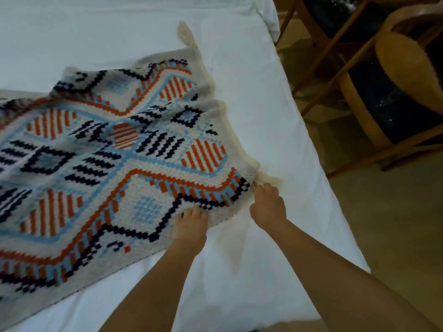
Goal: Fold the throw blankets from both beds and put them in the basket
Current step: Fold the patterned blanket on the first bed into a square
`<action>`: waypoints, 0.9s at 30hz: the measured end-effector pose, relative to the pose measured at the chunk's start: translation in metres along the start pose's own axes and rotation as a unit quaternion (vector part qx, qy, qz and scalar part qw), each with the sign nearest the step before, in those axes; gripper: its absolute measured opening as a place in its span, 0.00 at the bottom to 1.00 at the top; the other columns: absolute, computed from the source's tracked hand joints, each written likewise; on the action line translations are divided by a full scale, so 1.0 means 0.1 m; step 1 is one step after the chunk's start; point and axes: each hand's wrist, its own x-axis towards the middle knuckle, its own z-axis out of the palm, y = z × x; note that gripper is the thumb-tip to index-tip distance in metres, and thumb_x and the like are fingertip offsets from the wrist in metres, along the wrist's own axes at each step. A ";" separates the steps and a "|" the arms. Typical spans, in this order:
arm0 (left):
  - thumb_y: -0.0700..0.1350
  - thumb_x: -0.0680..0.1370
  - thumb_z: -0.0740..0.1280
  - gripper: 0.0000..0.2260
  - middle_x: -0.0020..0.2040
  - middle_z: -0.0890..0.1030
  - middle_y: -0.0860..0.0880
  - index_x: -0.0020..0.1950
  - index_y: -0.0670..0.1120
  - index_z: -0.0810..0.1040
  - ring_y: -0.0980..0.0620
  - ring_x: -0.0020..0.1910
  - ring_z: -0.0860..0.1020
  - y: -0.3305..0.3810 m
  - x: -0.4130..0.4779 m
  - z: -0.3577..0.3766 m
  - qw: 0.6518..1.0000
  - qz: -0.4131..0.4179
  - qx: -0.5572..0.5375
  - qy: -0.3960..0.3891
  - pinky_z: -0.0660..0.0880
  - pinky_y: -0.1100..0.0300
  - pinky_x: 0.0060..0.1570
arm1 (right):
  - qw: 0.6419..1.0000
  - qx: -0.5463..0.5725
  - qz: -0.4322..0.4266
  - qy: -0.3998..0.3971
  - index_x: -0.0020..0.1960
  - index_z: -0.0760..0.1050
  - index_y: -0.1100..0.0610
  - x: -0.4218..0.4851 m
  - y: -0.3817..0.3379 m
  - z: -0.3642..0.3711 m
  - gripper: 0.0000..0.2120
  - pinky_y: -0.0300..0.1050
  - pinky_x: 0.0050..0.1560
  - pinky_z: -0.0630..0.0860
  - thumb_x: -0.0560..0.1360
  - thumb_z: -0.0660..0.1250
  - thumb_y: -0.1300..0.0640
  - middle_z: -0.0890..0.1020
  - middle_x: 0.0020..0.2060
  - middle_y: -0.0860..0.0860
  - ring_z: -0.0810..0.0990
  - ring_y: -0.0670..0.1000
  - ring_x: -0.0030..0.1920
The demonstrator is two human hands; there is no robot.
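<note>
L hand (190,225) curls fingers over blanket (115,149) near edge; R hand (268,206) pinches its tasselled corner. Chunky knit, grey w/ orange, blue, navy diamonds, rumpled on smooth white bed (251,92), which spreads past blanket's edges. Wood chairs (407,68) beside bed, right.

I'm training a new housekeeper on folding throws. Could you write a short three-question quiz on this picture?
1. True or false: the throw blanket lies on the white bed.
2. Multiple choice: where does the right hand hold the blanket? A) at its tasselled corner B) in its middle C) nowhere, it rests on the sheet
3. Fill in: the left hand grips the blanket's near ____.

Key: 1 true; 2 A; 3 edge.
</note>
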 end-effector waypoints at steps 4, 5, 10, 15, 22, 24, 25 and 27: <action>0.43 0.78 0.60 0.22 0.67 0.65 0.44 0.71 0.45 0.59 0.43 0.66 0.65 0.23 0.23 0.12 0.997 -0.046 -0.009 0.056 0.66 0.47 0.62 | 0.999 -0.032 -0.041 0.002 0.66 0.65 0.59 0.38 0.20 0.08 0.21 0.51 0.66 0.64 0.74 0.61 0.62 0.62 0.71 0.58 0.58 0.59 0.72; 0.43 0.77 0.61 0.21 0.66 0.66 0.45 0.69 0.45 0.60 0.43 0.64 0.67 0.29 0.28 0.13 0.996 -0.057 -0.006 0.068 0.67 0.48 0.60 | 0.998 -0.038 -0.048 -0.004 0.67 0.64 0.59 0.46 0.23 0.10 0.22 0.53 0.69 0.61 0.74 0.61 0.61 0.59 0.73 0.58 0.55 0.60 0.74; 0.38 0.77 0.61 0.17 0.62 0.69 0.46 0.64 0.45 0.64 0.45 0.61 0.68 0.38 0.39 0.17 0.990 -0.085 -0.065 0.092 0.69 0.52 0.58 | 0.992 -0.052 -0.116 0.020 0.58 0.69 0.60 0.69 0.29 0.17 0.11 0.49 0.51 0.70 0.77 0.58 0.60 0.75 0.56 0.58 0.74 0.58 0.56; 0.35 0.76 0.58 0.16 0.62 0.72 0.45 0.64 0.43 0.66 0.47 0.62 0.69 0.47 0.22 0.16 0.980 -0.098 -0.135 0.112 0.68 0.56 0.61 | 0.989 -0.067 -0.132 0.005 0.56 0.71 0.59 0.58 0.47 0.18 0.09 0.48 0.49 0.71 0.78 0.56 0.63 0.76 0.54 0.56 0.76 0.57 0.53; 0.33 0.76 0.57 0.19 0.62 0.72 0.45 0.66 0.43 0.65 0.46 0.62 0.69 0.69 -0.03 0.20 0.982 -0.076 -0.146 0.093 0.69 0.56 0.61 | 0.985 -0.145 -0.048 -0.075 0.57 0.75 0.55 0.21 0.96 0.20 0.13 0.44 0.50 0.71 0.75 0.59 0.63 0.78 0.54 0.52 0.78 0.54 0.55; 0.33 0.76 0.57 0.19 0.62 0.72 0.45 0.66 0.44 0.65 0.46 0.61 0.70 0.75 -0.16 0.25 0.984 -0.066 -0.142 0.085 0.69 0.56 0.60 | 0.978 -0.179 0.000 -0.107 0.54 0.77 0.54 0.01 1.15 0.23 0.12 0.44 0.52 0.72 0.74 0.60 0.63 0.80 0.54 0.51 0.78 0.53 0.55; 0.33 0.76 0.57 0.19 0.62 0.72 0.45 0.66 0.44 0.65 0.46 0.61 0.70 0.79 -0.24 0.28 0.985 -0.060 -0.139 0.080 0.69 0.56 0.59 | 0.975 -0.192 0.018 -0.111 0.54 0.77 0.53 -0.11 1.25 0.24 0.12 0.44 0.53 0.71 0.74 0.60 0.62 0.80 0.54 0.50 0.78 0.52 0.55; 0.32 0.77 0.56 0.20 0.65 0.71 0.44 0.68 0.43 0.64 0.45 0.63 0.69 0.89 -0.39 0.35 0.988 -0.043 -0.130 0.075 0.69 0.56 0.59 | 0.971 -0.212 0.043 -0.104 0.54 0.77 0.52 -0.34 1.45 0.27 0.12 0.44 0.54 0.71 0.75 0.60 0.61 0.80 0.53 0.50 0.79 0.52 0.55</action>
